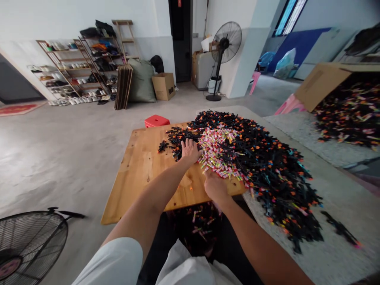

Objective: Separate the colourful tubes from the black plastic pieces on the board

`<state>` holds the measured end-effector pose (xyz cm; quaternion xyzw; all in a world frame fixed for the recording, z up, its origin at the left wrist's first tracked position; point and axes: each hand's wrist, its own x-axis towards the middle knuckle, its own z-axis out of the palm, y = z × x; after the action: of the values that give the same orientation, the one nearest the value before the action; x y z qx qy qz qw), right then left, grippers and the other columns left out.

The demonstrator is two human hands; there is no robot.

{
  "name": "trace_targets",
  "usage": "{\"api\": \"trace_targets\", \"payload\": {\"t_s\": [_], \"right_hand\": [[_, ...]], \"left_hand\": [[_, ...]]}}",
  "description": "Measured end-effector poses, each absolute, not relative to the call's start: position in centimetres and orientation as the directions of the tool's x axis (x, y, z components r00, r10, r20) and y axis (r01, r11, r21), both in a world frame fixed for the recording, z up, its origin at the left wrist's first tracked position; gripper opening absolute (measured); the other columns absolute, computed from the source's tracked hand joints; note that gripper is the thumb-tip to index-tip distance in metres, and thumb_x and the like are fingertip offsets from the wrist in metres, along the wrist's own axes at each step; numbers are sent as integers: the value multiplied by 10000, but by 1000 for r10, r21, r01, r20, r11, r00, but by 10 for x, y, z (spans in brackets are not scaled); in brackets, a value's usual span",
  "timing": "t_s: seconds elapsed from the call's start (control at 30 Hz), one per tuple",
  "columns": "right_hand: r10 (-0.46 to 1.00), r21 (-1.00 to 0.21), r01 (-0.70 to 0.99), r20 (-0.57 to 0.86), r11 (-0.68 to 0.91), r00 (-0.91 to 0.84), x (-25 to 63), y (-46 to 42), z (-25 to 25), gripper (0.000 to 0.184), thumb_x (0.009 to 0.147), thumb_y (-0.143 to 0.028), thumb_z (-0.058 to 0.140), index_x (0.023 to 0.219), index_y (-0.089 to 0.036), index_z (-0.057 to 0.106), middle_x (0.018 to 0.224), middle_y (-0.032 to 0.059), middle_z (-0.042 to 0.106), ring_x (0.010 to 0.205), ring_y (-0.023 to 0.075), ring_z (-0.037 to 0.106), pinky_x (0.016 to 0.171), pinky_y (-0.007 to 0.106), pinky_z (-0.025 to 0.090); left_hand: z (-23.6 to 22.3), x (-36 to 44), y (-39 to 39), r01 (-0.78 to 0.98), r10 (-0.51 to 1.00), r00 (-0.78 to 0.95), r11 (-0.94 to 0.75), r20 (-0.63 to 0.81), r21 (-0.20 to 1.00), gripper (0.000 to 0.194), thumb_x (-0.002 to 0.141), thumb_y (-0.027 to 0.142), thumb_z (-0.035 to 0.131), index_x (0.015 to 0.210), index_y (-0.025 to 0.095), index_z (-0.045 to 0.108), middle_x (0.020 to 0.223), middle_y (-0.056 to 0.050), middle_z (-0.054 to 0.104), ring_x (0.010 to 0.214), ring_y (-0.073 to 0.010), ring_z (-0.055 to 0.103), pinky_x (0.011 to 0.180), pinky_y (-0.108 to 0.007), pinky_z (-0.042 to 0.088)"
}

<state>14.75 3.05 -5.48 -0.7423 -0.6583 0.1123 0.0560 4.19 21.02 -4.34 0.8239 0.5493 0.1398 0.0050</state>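
My left hand [190, 151] lies on the near-left edge of the heap, fingers spread over small black plastic pieces [181, 136] that look like toy guns with orange tips. Beside it is a pile of small pink, white and yellow wrapped tubes [216, 148]. At the near edge of that pile is my right hand [216, 185], its fingers curled under and mostly hidden, so anything inside it cannot be made out. A much larger heap of black pieces [267, 166] spreads to the right. Both hands are over the wooden board [142, 170].
A tipped cardboard box [323, 81] spills more pieces at right. One black piece [340, 228] lies apart on the grey tabletop [350, 261]. Below the board's near edge are more pieces [198, 221]. A red stool [156, 120] stands behind; a fan [26, 245] is at lower left.
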Motion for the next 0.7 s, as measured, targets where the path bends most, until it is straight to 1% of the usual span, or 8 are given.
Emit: {"api": "trace_targets", "payload": {"t_s": [0.13, 0.23, 0.3, 0.37, 0.43, 0.47, 0.57, 0.7], "right_hand": [[988, -360, 920, -72, -157, 140, 153, 18, -67, 369, 1007, -185, 485, 1350, -164, 620, 1165, 163, 729, 1008, 286, 719, 888, 379, 514], [986, -625, 765, -42, -152, 162, 169, 9, -69, 213, 955, -208, 548, 1069, -164, 723, 1025, 114, 753, 970, 252, 706, 889, 351, 523], [979, -810, 566, -47, -154, 199, 179, 6, -67, 183, 905, -272, 608, 994, -170, 732, 936, 76, 754, 861, 229, 698, 810, 336, 545], [964, -916, 374, -43, -143, 262, 184, 4, -60, 226, 853, -371, 678, 954, -175, 730, 836, 38, 733, 742, 208, 668, 697, 317, 546], [943, -978, 191, -20, -89, 333, 182, 2, -50, 282, 815, -448, 723, 927, -190, 710, 711, -14, 670, 603, 171, 597, 574, 289, 508], [933, -995, 85, -11, -44, 360, 178, 2, -45, 291, 813, -467, 727, 925, -201, 688, 651, -43, 623, 537, 150, 546, 521, 274, 480], [936, -974, -211, 1, 80, 351, 156, -2, -30, 259, 838, -443, 712, 944, -233, 603, 583, -87, 555, 453, 121, 477, 456, 250, 448], [961, -941, -323, 7, 99, 275, 129, -12, -23, 267, 839, -375, 728, 993, -229, 566, 740, -25, 697, 547, 137, 608, 519, 261, 514]], "left_hand": [[-38, 49, 221, 915, 937, 334, -349, 105, 201, 467, 964, 439, 615, 1286, 107, 676, 1516, -239, 493, 1473, -424, 314, 1219, -641, 187], [-31, 41, 217, 874, 915, 347, -395, 205, 282, 304, 965, 388, 635, 1115, 142, 731, 1430, -189, 570, 1395, -367, 413, 1207, -569, 260], [-26, 32, 206, 802, 909, 308, -407, 281, 438, 229, 968, 376, 644, 999, 164, 727, 1293, -154, 644, 1272, -316, 516, 1144, -485, 361], [-22, 25, 186, 649, 945, 176, -323, 277, 689, 200, 964, 376, 651, 911, 185, 679, 1054, -105, 692, 1037, -249, 611, 981, -391, 473], [-20, 20, 159, 367, 986, 26, -161, 163, 916, 219, 965, 397, 632, 864, 204, 606, 808, -35, 649, 754, -179, 600, 751, -306, 498], [-21, 19, 145, 197, 996, -6, -88, 91, 977, 239, 965, 417, 617, 853, 211, 573, 721, -2, 608, 637, -150, 558, 646, -272, 466], [-23, 16, 103, -219, 997, 5, 72, -72, 973, 290, 928, 483, 603, 846, 220, 511, 584, 61, 511, 428, -96, 415, 459, -218, 310], [-20, 17, 66, -476, 980, -33, 157, -196, 865, 309, 851, 474, 648, 839, 213, 484, 596, 74, 529, 400, -65, 398, 426, -192, 261]]}}
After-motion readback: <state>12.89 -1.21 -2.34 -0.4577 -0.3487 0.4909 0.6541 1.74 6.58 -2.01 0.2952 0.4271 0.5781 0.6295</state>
